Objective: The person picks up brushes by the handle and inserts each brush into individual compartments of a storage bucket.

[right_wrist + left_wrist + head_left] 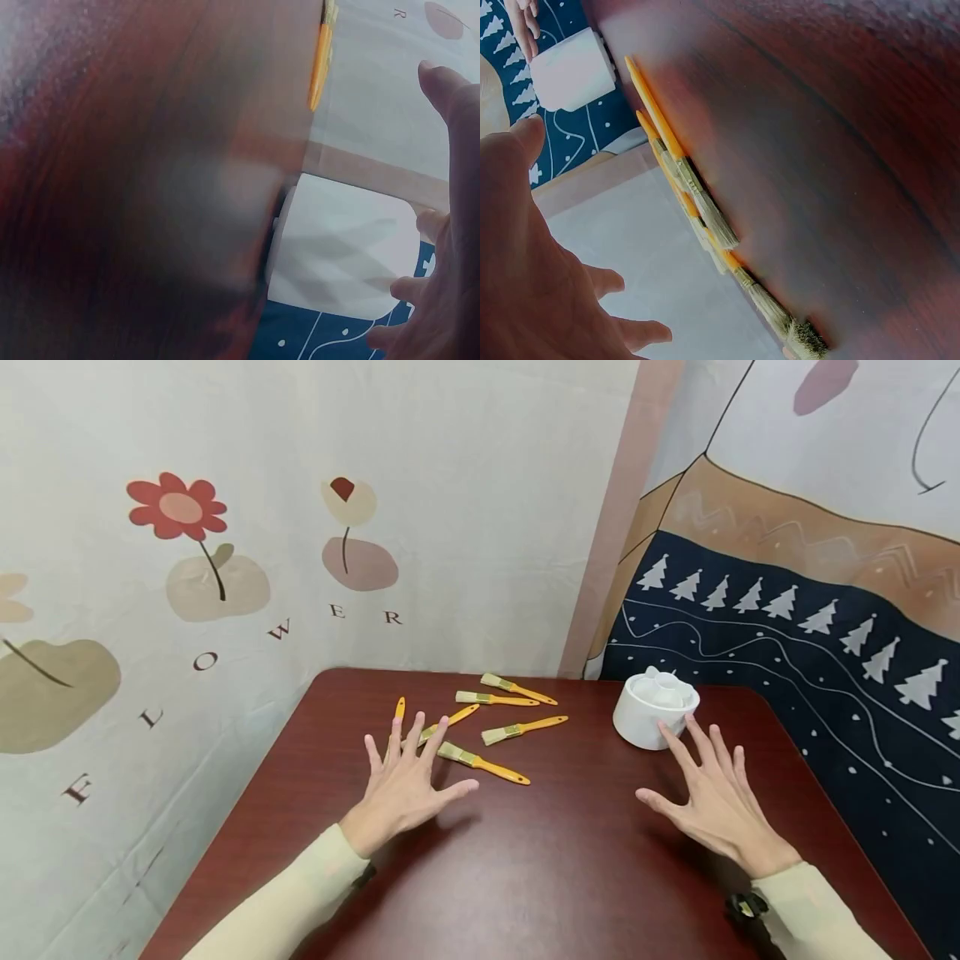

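My left hand [405,792] is spread above the table, fingers straight, holding nothing. Beyond and beside it lie several paintbrushes with yellow handles and pale bristles. One brush [487,765] lies just right of its fingers, another [525,729] farther right, and two more at the back, a brush [498,699] and a brush [519,688]. The left fingers partly cover two others. My right hand [716,802], also spread and holding nothing, is in front of a round white container [637,720]. Its fingertips overlap the container in the head view; whether they touch it I cannot tell.
The dark red wooden table [540,860] has rounded back corners. Behind it hangs a pale cloth [480,527] printed with flowers and letters. At the right, a dark blue cloth [750,635] with white trees hangs beside the table edge.
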